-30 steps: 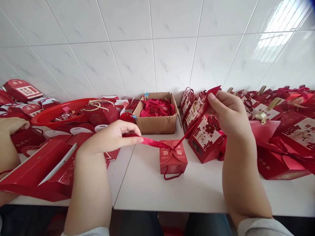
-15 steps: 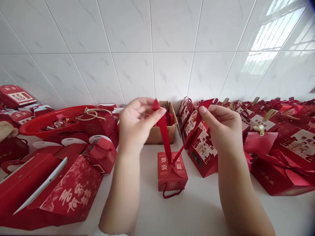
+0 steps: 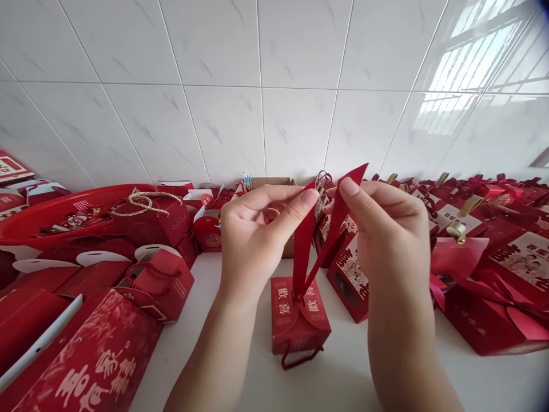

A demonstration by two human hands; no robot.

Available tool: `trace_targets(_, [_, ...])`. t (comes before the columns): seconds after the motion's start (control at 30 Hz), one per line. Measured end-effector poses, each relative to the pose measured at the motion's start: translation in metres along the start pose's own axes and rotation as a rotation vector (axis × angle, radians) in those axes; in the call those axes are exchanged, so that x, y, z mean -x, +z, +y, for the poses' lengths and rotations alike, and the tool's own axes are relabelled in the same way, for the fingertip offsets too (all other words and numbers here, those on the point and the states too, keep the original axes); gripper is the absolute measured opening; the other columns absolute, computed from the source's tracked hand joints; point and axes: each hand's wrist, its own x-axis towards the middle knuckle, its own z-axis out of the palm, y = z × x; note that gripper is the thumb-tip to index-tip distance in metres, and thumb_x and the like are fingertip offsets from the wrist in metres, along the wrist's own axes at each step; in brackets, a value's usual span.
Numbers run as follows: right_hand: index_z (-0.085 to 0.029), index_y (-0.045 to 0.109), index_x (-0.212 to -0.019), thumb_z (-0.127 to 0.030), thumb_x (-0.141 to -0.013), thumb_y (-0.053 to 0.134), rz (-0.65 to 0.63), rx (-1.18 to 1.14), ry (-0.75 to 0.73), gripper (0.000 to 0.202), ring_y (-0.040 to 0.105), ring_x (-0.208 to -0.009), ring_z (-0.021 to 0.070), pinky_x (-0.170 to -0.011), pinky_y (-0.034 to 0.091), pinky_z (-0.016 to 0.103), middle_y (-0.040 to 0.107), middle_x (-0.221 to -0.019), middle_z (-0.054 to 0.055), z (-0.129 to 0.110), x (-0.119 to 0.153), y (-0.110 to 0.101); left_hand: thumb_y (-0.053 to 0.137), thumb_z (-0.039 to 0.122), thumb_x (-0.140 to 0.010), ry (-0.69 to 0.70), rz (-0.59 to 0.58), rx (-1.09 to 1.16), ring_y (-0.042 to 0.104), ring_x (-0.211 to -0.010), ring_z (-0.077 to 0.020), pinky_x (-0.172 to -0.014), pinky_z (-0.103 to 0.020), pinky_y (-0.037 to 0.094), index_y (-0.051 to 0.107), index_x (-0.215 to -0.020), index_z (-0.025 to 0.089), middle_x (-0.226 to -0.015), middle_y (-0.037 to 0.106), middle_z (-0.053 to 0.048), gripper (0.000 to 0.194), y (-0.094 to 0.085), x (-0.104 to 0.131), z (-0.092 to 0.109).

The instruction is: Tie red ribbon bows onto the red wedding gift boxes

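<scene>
A small red gift box [image 3: 295,320] with pale lettering stands on the white table in front of me. A red ribbon [image 3: 303,252] rises from the middle of its top in two lengths. My left hand [image 3: 266,229] pinches one end between thumb and fingers. The other end is pinched in my right hand [image 3: 381,223], its pointed tip sticking up above the thumb. Both hands are in the air above the box, a short gap apart. A dark red cord handle [image 3: 302,357] hangs at the near side of the box.
Red gift boxes [image 3: 150,286] crowd the left, in front of a red basin [image 3: 26,226]. A cardboard box [image 3: 270,182] stands behind my hands by the tiled wall [image 3: 223,126]. At the right are many boxes with ribbons [image 3: 493,320] and a photo-print box [image 3: 349,274].
My left hand has moved right, bringing the two ribbon ends closer together. My right hand stays almost in place. The view has shifted a little, and the other person's hand at far left is out of sight.
</scene>
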Motion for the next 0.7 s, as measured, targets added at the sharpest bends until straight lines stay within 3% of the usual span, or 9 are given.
trace_targets(0.3, [-0.025, 0.069, -0.074, -0.028, -0.085, 0.068, 0.024, -0.157, -0.024, 0.011, 0.064, -0.076, 0.0183, -0.067, 0.052, 0.034, 0.064, -0.071, 0.0, 0.0, 0.005, 0.012, 0.079, 0.029, -0.073, -0.004, 0.014, -0.015, 0.068, -0.072, -0.0146, -0.064, -0.026, 0.055, 0.072, -0.074, 0.023, -0.076, 0.073, 0.002, 0.009, 0.0, -0.001, 0.005])
trace_targets(0.47, [-0.025, 0.066, -0.075, -0.032, -0.089, 0.061, 0.02, -0.078, 0.003, 0.016, 0.064, -0.077, 0.018, -0.072, 0.056, 0.036, 0.064, -0.077, 0.001, -0.005, 0.007, 0.009, 0.072, 0.034, -0.079, -0.095, -0.046, 0.051, 0.07, -0.074, -0.0141, -0.071, -0.028, 0.058, 0.066, -0.077, 0.021, -0.074, 0.071, 0.002, 0.015, -0.005, -0.004, 0.003])
trace_targets(0.6, [-0.024, 0.062, -0.074, -0.034, -0.092, 0.057, -0.012, -0.029, 0.036, 0.021, 0.064, -0.078, 0.0172, -0.075, 0.057, 0.037, 0.065, -0.079, 0.001, -0.012, 0.008, 0.004, 0.071, 0.038, -0.079, -0.211, -0.097, 0.076, 0.07, -0.07, -0.0144, -0.063, -0.026, 0.057, 0.061, -0.078, 0.02, -0.07, 0.067, 0.003, 0.021, -0.01, -0.006, 0.004])
trace_targets(0.7, [-0.024, 0.063, -0.073, -0.03, -0.092, 0.058, -0.054, -0.067, 0.076, 0.021, 0.064, -0.077, 0.0165, -0.075, 0.056, 0.035, 0.064, -0.077, 0.001, -0.017, 0.009, 0.004, 0.072, 0.037, -0.078, -0.206, -0.088, 0.058, 0.069, -0.066, -0.0129, -0.06, -0.024, 0.056, 0.06, -0.077, 0.02, -0.068, 0.065, 0.004, 0.021, -0.011, -0.005, 0.007])
